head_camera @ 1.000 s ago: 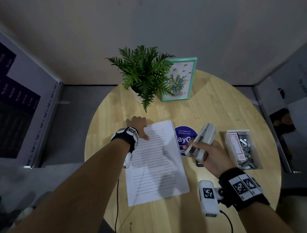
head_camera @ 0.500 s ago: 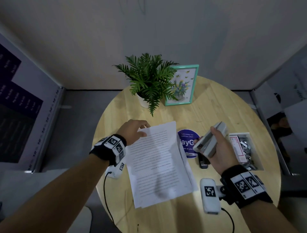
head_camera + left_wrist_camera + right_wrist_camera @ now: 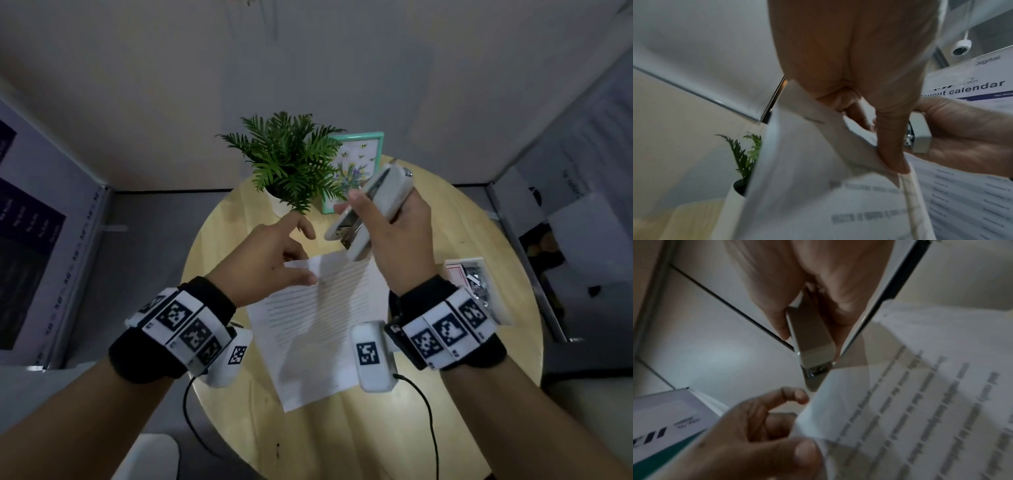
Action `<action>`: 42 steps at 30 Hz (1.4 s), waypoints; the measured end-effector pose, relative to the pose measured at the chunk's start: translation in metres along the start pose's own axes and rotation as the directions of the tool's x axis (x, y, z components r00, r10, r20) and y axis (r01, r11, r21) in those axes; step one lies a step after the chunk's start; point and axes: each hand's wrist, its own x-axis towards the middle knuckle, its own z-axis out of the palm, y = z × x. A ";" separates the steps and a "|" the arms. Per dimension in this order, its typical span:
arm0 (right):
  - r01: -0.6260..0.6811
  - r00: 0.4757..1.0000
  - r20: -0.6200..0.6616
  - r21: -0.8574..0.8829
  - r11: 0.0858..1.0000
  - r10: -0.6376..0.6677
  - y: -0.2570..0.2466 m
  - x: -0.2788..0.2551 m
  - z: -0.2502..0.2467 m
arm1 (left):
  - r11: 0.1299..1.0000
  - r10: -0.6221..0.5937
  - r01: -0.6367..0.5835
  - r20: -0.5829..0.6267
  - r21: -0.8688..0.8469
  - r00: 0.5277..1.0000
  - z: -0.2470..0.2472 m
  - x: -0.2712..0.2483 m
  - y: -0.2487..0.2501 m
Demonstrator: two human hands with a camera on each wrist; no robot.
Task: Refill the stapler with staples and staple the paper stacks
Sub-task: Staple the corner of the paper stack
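My left hand pinches the top left corner of a printed paper stack between thumb and fingers and holds it lifted above the round wooden table. In the left wrist view the thumb presses on the paper stack. My right hand grips a white stapler raised in the air, its mouth pointing down-left just above the paper's top edge. The right wrist view shows the stapler nose close to the paper stack corner and my left hand below.
A white box of staples sits on the table's right side. A potted fern and a teal picture frame stand at the far edge. Poster panels flank the table on both sides.
Both hands rose and came toward me. The left hand lifted the paper stack off the table by its corner; the right hand brought the stapler up and leftward to that corner.
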 end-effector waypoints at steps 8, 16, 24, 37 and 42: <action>0.120 0.992 0.073 -0.261 0.958 -0.105 0.004 -0.017 0.007 | 0.980 0.065 -0.036 -0.147 0.195 0.987 -0.006 -0.020 0.018; 0.102 0.995 0.016 -0.273 0.957 -0.101 0.004 -0.021 0.006 | 0.996 -0.021 0.035 -0.181 0.077 0.983 -0.001 -0.027 0.023; 0.180 0.982 0.000 -0.323 0.929 -0.190 -0.010 -0.022 0.012 | 0.994 -0.039 0.020 -0.174 -0.108 0.984 0.006 -0.031 0.038; 0.249 0.968 0.046 -0.303 0.920 -0.247 -0.016 -0.027 0.010 | 0.982 -0.028 -0.007 -0.183 -0.187 0.983 0.014 -0.037 0.053; 0.257 0.965 0.029 -0.297 0.919 -0.260 -0.014 -0.031 0.010 | 0.980 -0.033 -0.003 -0.182 -0.199 0.983 0.018 -0.039 0.055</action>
